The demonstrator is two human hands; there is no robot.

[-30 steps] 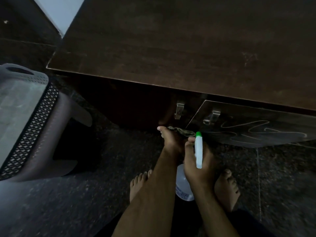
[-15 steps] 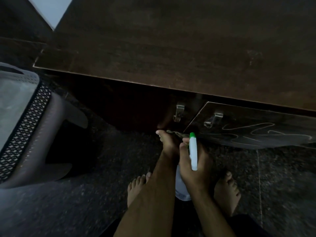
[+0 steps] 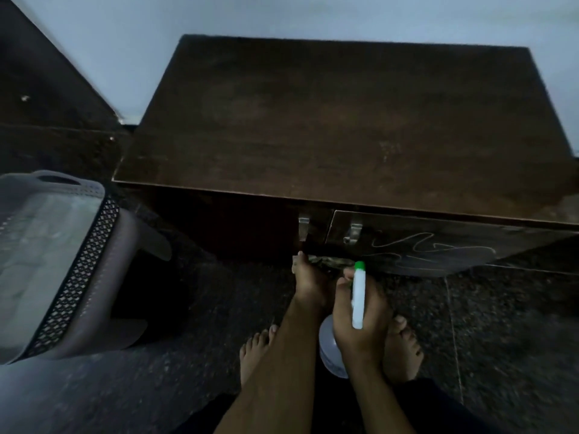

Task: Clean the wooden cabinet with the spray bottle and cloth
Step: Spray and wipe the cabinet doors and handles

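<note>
**Down low at the cabinet front, cloth and bottle side by side**

Plainly, both grips were busy. My left grip [image 3: 308, 285] was clenched on the cloth [image 3: 329, 262], holding it bunched against the lower edge of the cabinet [image 3: 344, 120] front, just below the two metal handles [image 3: 303, 228]. The light was poor, so I could not tell how much of the cloth met the wood. My right grip [image 3: 360, 321], just beside the left, was wrapped round the neck of the spray bottle [image 3: 358, 296]. The green nozzle pointed at the right door [image 3: 438, 245], and the clear body hung under my wrist, above the floor [image 3: 501, 339]. Whether a finger pressed the trigger was hidden from me.

I judged the reasons simple. Bottle and cloth were kept close so that spray and wipe could land on the same patch without a second reach. The nozzle faced the door because that door, which looked slightly ajar, bore pale scribbles, probably the marks to be lifted. I stood barefoot and close in, so I could lean over the top and reach down the front.

That top looked dull and smudged, so I reckoned much of the job remained. A grey plastic basket [image 3: 78, 277] sat on the floor to the left of the cabinet.
</note>
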